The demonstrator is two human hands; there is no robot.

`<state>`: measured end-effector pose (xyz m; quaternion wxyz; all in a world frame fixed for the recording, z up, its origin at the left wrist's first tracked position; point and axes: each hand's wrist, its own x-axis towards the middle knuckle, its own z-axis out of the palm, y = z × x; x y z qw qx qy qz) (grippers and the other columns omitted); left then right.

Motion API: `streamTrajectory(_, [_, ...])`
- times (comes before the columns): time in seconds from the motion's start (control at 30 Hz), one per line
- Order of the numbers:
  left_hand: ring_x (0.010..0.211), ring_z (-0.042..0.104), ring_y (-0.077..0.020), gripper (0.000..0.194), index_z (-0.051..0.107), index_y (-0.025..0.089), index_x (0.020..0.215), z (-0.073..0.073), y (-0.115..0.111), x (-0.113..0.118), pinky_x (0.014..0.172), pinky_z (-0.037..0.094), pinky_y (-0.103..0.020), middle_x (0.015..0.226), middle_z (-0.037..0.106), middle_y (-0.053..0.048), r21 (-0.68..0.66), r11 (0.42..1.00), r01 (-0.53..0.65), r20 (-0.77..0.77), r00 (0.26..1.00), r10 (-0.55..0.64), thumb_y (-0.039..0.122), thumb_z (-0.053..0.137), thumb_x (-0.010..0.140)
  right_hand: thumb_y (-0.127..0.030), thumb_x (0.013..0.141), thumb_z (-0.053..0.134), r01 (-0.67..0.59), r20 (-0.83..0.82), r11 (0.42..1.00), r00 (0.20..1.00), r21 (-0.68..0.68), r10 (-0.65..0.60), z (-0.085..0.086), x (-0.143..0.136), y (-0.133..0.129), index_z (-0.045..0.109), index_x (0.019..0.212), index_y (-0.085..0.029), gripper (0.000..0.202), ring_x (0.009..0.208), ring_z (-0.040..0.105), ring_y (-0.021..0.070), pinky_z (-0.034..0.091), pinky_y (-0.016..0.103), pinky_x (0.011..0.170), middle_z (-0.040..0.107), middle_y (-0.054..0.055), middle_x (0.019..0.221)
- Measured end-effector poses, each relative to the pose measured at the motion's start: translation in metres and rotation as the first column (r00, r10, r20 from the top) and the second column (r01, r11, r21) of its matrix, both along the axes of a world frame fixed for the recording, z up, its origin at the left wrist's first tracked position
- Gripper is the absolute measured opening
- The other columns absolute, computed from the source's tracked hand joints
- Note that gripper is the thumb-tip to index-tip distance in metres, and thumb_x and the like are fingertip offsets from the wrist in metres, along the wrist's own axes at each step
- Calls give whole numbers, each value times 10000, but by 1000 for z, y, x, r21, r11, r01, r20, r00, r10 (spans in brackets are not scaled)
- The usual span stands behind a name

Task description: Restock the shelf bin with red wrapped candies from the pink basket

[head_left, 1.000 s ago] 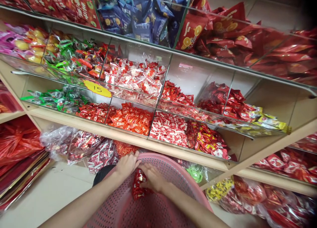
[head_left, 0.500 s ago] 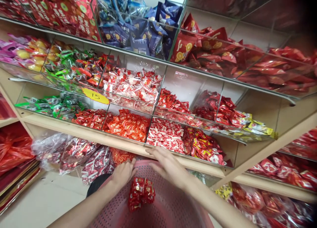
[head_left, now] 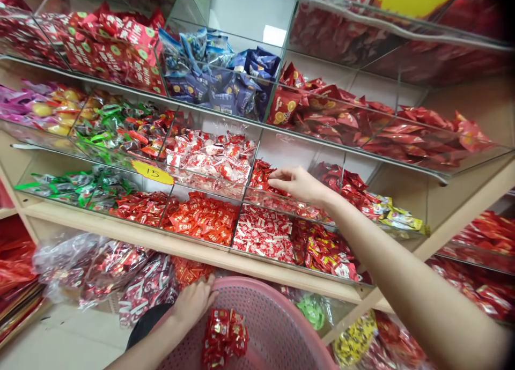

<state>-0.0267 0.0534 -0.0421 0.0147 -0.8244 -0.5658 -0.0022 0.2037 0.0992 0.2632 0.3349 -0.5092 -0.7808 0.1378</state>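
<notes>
My left hand (head_left: 195, 300) grips the near-left part of the rim of a pink perforated plastic basket (head_left: 277, 322). A small cluster of red wrapped candies (head_left: 225, 335) lies in the basket. Higher up, my right hand (head_left: 295, 183) reaches over the front of a clear shelf compartment, its fingers apart and bent slightly down. Right by those fingers are small red wrapped candies (head_left: 261, 172); whether the fingertips touch them I cannot tell. No candy shows in that hand.
Clear dividers split the shelves into compartments of candies: blue packets (head_left: 225, 86), white-and-red ones (head_left: 211, 153), orange-red ones (head_left: 203, 217). A yellow tag (head_left: 153, 171) marked 15 hangs on a shelf edge. Bagged candies (head_left: 147, 287) sit beneath the wooden ledge (head_left: 132, 233).
My right hand has left the basket's rim area and risen to the middle-shelf compartment of red candies. My left hand stays at the rim. The view has tilted upward.
</notes>
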Motion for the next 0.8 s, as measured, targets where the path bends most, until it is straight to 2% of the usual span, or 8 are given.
streamTrajectory(0.2, [867,653,-278,430,461,107,1293,-2,1,0,708,531,-379,995,661,-172,-7,1000,1,-5,1000,-1,300,383,916,-126,721,637,-102,-130,973,989,-206,76,-5,-23,15,652,785,-139,67,610,563,102,464,258,632,660,5,698])
streamTrajectory(0.37, [861,654,-270,428,459,109,1295,-4,3,-2,716,529,-379,974,666,-168,1,1000,20,-4,1000,-20,303,377,922,-12,675,640,-90,-260,966,965,-242,25,0,-22,21,639,726,-147,144,598,560,89,455,237,624,629,-13,638])
streamTrajectory(0.6, [866,654,-274,413,475,115,1284,-5,2,-1,717,531,-388,1005,662,-172,23,1000,19,19,1000,-19,280,405,912,-115,714,648,12,-337,962,935,-273,-108,1,5,20,657,801,-182,111,567,493,93,393,232,504,635,8,702])
streamTrajectory(0.7, [855,659,-272,414,477,119,1283,-7,2,-1,712,532,-384,991,667,-168,20,1000,17,22,1000,-17,288,411,911,-116,740,609,58,-296,957,944,-285,-146,-2,10,18,669,790,-182,103,573,476,94,371,232,495,631,12,714])
streamTrajectory(0.8, [854,660,-267,406,485,132,1279,-6,2,-1,715,531,-377,977,672,-162,25,1000,13,17,1000,-14,288,415,910,-165,772,582,56,-208,964,972,-262,-113,-3,11,15,678,769,-162,97,552,447,86,343,234,492,594,-1,654])
